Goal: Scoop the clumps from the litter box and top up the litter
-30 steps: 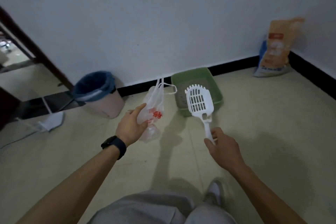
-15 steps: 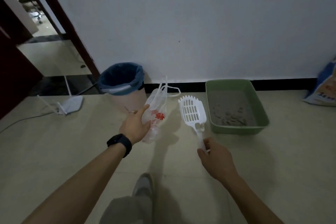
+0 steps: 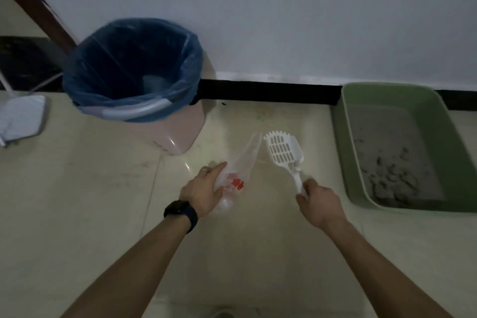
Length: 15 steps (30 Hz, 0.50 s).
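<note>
A green litter box [image 3: 428, 97] sits on the floor at the right against the wall, holding grey litter with darker clumps near its front. My right hand [image 3: 318, 204] grips the handle of a white slotted litter scoop [image 3: 283, 150], its head raised and pointing away from me, left of the box. My left hand [image 3: 204, 190] holds a thin clear plastic bag [image 3: 242, 165] with a red print, just left of the scoop. Both hands hover above the tiled floor.
A pink bin with a blue liner [image 3: 134, 72] stands at the wall, left of the hands. A white router-like device [image 3: 22, 117] with cables lies at the far left. A dark door frame [image 3: 36, 2] rises at the upper left. Black skirting [image 3: 268, 90] runs along the wall.
The view has come closer and tilted down over the bin and litter box. Both hands keep hold of the bag and the scoop; the orange litter sack at the right is out of view.
</note>
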{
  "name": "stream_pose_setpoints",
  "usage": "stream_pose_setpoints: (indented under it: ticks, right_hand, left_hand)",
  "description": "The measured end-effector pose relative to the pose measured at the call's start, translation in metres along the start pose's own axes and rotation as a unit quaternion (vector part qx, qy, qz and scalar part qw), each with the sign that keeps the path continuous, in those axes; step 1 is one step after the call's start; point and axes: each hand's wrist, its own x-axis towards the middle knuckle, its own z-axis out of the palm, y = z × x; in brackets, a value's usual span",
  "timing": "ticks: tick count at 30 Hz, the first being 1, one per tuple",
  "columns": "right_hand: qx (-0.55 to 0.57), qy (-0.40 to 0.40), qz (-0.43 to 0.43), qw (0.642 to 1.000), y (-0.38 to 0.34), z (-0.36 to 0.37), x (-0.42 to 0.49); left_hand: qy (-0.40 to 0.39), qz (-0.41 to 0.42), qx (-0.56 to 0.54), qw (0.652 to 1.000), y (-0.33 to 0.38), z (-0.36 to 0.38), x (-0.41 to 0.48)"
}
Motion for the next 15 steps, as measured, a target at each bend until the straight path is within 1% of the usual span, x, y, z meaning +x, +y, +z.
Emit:
stream_pose_setpoints:
  ticks: [3,6,9,12,15]
  right_hand:
    - [-0.021,-0.002,-0.002,1.000,-0.023,-0.023,0.038]
    - [-0.058,0.005,-0.006,0.998,-0.039,-0.045,0.068]
    - [-0.107,0.012,-0.031,0.994,-0.054,-0.060,0.099]
    - [-0.147,0.017,-0.072,0.986,-0.067,-0.060,0.132]
    - [-0.137,0.016,-0.086,0.987,-0.079,-0.046,0.164]
  left_hand:
    - [-0.045,0.043,0.020,0.998,-0.016,-0.018,0.035]
    - [-0.086,0.113,0.118,0.983,-0.026,-0.032,0.059]
    - [-0.090,0.156,0.208,0.961,-0.029,-0.042,0.068]
    - [-0.109,0.162,0.243,0.950,-0.029,-0.046,0.074]
    - [-0.126,0.145,0.238,0.952,-0.030,-0.039,0.077]
